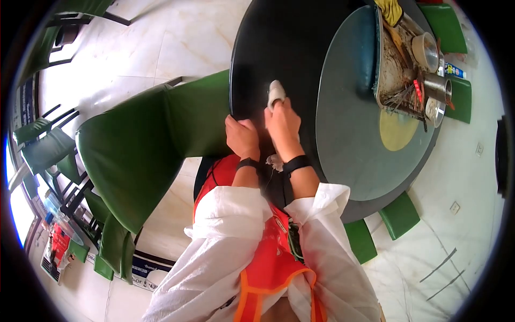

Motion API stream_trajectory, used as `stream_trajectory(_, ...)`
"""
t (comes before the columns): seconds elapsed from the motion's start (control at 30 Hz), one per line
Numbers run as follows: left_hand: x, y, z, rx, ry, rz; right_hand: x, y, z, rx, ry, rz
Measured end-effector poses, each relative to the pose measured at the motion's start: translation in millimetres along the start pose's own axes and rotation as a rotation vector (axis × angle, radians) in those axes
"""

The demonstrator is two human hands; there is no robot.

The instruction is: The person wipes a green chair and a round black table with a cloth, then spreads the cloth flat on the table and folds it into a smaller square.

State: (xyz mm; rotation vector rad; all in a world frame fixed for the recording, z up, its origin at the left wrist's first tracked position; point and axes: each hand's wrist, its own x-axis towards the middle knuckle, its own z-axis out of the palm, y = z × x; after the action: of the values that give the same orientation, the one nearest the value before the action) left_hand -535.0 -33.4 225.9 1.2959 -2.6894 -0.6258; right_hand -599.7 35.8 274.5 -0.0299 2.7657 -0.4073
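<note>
My right hand (283, 124) is closed around a bunched off-white cloth (276, 92), whose rounded end sticks out past the fingers over the black round table (271, 37). A crumpled pale end (275, 161) shows below that hand, beside the wrist. At the table's left edge my left hand (242, 135) is curled into a fist, with its fingers turned down and whatever they hold hidden. Both wrists wear black bands.
A grey glass turntable (348, 155) covers the table's right part. On it a dirty tray (379, 70) carries skewers, a metal cup (437, 87), a bowl (424, 52) and a yellow glove (390, 11). A green chair (131, 145) stands close on the left.
</note>
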Motion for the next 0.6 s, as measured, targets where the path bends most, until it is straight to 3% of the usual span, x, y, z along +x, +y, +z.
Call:
stream_trajectory(0.17,0.5,1.0,-3.1,0.002,-0.046,-0.043,21.7,20.5,-12.3,0.052,0.032,0.069)
stream_trajectory(0.33,0.3,2.3,-6.4,-0.004,-0.032,-0.011,-34.9,28.9,7.2,0.015,-0.043,-0.001)
stream_trajectory(0.43,1.0,1.0,-3.8,0.001,-0.031,-0.019,-75.1,27.1,17.9,0.032,-0.216,0.054)
stream_trajectory(0.53,-0.1,2.8,-6.6,0.005,-0.047,-0.037,-86.7,33.2,14.8,0.054,-0.191,-0.065)
stream_trajectory(0.6,2.0,3.4,-8.4,-0.002,-0.021,0.001,-72.9,38.8,6.8,0.026,-0.162,0.007)
